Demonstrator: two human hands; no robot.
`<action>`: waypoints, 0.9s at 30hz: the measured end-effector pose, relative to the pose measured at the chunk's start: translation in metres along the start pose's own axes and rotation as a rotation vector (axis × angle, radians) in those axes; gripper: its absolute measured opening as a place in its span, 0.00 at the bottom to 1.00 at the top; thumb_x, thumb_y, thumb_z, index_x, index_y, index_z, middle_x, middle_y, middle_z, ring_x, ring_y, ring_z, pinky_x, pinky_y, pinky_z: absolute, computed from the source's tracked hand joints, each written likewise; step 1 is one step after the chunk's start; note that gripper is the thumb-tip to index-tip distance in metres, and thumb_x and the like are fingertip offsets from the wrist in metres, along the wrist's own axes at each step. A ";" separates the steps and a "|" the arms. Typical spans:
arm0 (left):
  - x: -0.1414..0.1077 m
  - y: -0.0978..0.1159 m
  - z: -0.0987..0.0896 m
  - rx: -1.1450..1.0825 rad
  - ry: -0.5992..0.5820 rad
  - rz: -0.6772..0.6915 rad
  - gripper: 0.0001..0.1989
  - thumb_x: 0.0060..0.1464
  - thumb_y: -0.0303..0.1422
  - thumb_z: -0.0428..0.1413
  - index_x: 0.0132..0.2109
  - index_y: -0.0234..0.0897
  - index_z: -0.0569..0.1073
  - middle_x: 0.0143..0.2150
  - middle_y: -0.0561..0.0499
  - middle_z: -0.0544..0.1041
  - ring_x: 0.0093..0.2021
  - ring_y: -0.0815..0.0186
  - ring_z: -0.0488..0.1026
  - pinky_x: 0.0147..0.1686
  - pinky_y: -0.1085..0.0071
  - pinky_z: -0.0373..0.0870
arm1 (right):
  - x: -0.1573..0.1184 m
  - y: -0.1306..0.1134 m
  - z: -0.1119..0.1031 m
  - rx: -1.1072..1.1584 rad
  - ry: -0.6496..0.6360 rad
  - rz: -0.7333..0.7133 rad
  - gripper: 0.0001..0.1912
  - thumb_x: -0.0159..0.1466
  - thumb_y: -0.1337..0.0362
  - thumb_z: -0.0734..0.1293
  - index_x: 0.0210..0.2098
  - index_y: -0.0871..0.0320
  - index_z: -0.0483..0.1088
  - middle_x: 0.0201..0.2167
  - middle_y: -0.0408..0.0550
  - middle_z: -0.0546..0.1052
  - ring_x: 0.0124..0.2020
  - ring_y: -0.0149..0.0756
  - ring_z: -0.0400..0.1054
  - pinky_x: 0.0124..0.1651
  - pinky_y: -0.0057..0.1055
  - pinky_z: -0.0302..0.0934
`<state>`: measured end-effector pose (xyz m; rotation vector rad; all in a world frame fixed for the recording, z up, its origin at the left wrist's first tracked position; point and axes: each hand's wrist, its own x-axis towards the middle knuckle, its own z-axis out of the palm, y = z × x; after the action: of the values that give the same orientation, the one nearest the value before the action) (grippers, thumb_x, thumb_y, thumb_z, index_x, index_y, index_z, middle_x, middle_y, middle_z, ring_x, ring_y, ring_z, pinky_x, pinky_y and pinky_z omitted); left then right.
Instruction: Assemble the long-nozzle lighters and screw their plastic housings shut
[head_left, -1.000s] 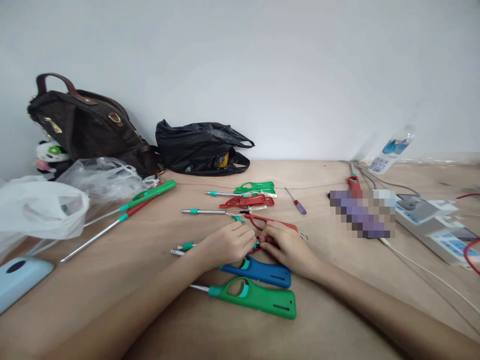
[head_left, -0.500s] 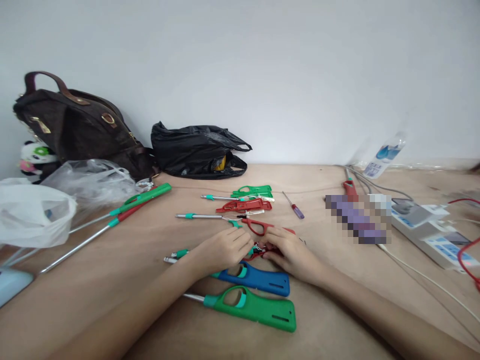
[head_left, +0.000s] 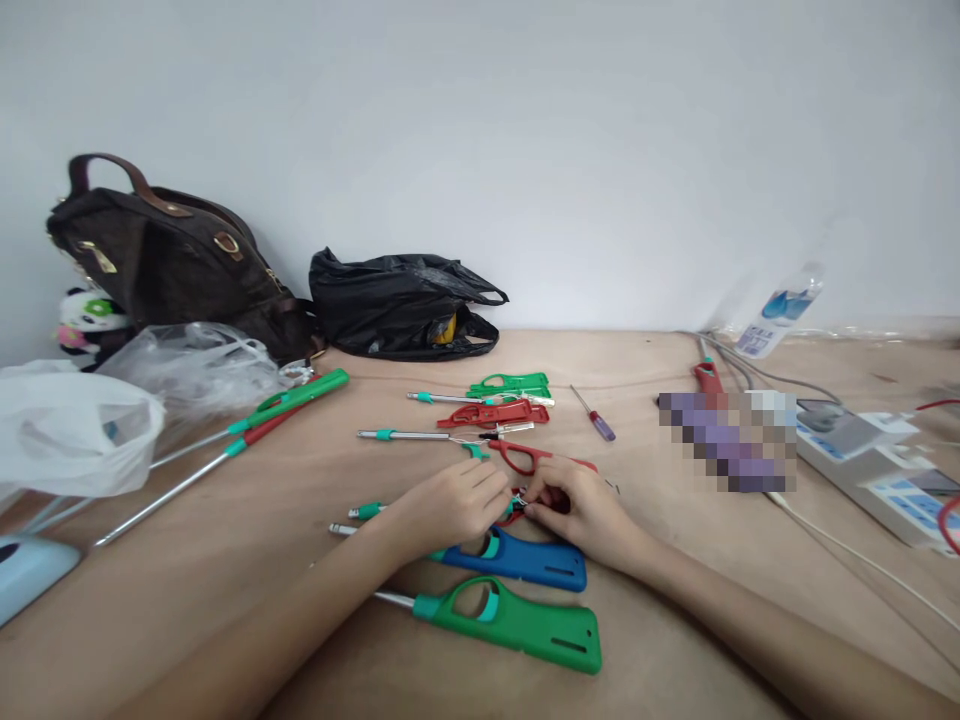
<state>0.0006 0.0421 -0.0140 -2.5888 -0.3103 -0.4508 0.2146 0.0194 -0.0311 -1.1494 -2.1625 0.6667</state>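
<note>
My left hand [head_left: 459, 505] is closed over a partly opened red lighter [head_left: 513, 517] in the middle of the table, its fingertips close to small dark parts and wires. From the right, my right hand [head_left: 583, 505] pinches at the same parts with thumb and forefinger. Most of that lighter is hidden beneath the hands. Just in front lie a blue lighter [head_left: 544, 563] and a green lighter [head_left: 532, 632]. Behind the hands are a red casing half [head_left: 525, 455], a metal tube [head_left: 409, 436], an opened red casing [head_left: 499, 413] and an opened green casing [head_left: 521, 383].
A screwdriver [head_left: 600, 424] lies behind my right hand. Long lighters [head_left: 300, 397] and plastic bags [head_left: 82, 430] are at left. A dark backpack [head_left: 172, 260] and black bag [head_left: 390, 305] stand behind. At right are a bottle [head_left: 780, 310], power strip [head_left: 877, 480] and cables.
The whole view has shifted slightly, with objects appearing a little farther right. Both hands stay at the red lighter, and the fingers of my right hand have drawn in a little.
</note>
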 end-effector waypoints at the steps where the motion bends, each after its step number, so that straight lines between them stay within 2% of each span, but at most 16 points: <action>1: 0.000 0.000 0.000 0.003 0.000 0.002 0.13 0.63 0.22 0.44 0.34 0.31 0.72 0.30 0.48 0.71 0.30 0.62 0.68 0.30 0.67 0.66 | 0.000 0.000 0.000 0.019 -0.003 0.008 0.08 0.57 0.75 0.66 0.26 0.57 0.66 0.24 0.39 0.67 0.26 0.30 0.61 0.29 0.26 0.54; 12: -0.001 0.002 0.001 0.001 -0.043 0.016 0.13 0.63 0.23 0.45 0.34 0.32 0.72 0.30 0.49 0.71 0.31 0.63 0.68 0.31 0.68 0.66 | -0.001 0.002 0.001 0.048 0.006 -0.004 0.07 0.58 0.73 0.66 0.27 0.57 0.68 0.24 0.40 0.67 0.27 0.30 0.61 0.29 0.26 0.54; 23: 0.003 0.002 0.001 -0.004 0.019 -0.006 0.16 0.64 0.22 0.43 0.31 0.33 0.71 0.28 0.49 0.70 0.28 0.64 0.66 0.30 0.69 0.64 | 0.000 0.005 0.005 0.050 0.047 0.007 0.10 0.56 0.76 0.67 0.25 0.57 0.66 0.24 0.39 0.67 0.27 0.31 0.60 0.30 0.26 0.53; 27: 0.002 0.003 -0.001 -0.058 0.045 -0.058 0.19 0.65 0.23 0.41 0.29 0.34 0.70 0.26 0.50 0.70 0.27 0.65 0.65 0.30 0.69 0.64 | -0.001 0.006 0.005 0.032 0.040 -0.011 0.10 0.56 0.76 0.68 0.26 0.56 0.66 0.25 0.40 0.67 0.28 0.31 0.61 0.31 0.27 0.55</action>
<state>0.0026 0.0395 -0.0133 -2.6275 -0.3627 -0.5456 0.2146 0.0208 -0.0387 -1.1241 -2.1153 0.6656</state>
